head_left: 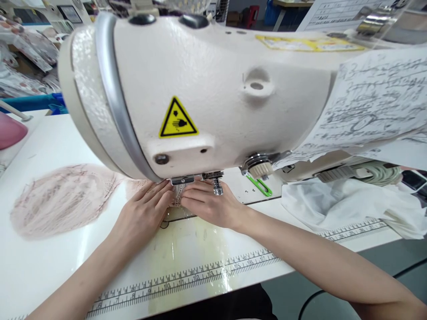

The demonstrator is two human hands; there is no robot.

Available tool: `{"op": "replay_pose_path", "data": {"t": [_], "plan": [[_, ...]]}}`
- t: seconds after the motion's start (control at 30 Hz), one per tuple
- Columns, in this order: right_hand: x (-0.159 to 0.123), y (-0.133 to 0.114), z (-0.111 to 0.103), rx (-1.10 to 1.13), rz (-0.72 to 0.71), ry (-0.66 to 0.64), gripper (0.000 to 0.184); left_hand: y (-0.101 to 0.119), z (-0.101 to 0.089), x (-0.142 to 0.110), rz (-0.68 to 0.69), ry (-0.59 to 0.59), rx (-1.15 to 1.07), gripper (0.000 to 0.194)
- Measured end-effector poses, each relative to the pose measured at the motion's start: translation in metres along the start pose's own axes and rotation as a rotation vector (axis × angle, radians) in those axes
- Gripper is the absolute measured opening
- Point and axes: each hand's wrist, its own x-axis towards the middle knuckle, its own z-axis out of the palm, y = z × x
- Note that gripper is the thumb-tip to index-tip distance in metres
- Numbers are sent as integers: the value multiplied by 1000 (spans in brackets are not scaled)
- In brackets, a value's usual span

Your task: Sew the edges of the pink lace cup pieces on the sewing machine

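The white tabletop [56, 262] carries a printed ruler scale [196, 278] along its near edge. A sheer pink lace piece [63, 200] lies flat at left. The sewing machine [213, 84] occupies the centre; a crumpled white cloth [347, 204] rests at right, partly overlapping the scale.

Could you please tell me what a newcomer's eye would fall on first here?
Probably the big white sewing machine filling the upper middle, with its yellow warning triangle. Next, perhaps, the two hands, left and right, on fabric below it, and the bright green tool to their right.
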Motion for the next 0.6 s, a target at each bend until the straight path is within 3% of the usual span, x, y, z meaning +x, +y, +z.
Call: {"op": "replay_pose_path", "data": {"t": [0.27, 0.43, 0.6], "plan": [[-7, 2, 4, 2, 45, -130, 27, 2, 1, -1, 15, 1, 79, 32], [-2, 6, 3, -69, 41, -71, 28, 2, 1, 0, 24, 6, 97, 35], [0, 9, 1, -41, 54, -120, 28, 1, 2, -2, 62, -19, 124, 42]]}}
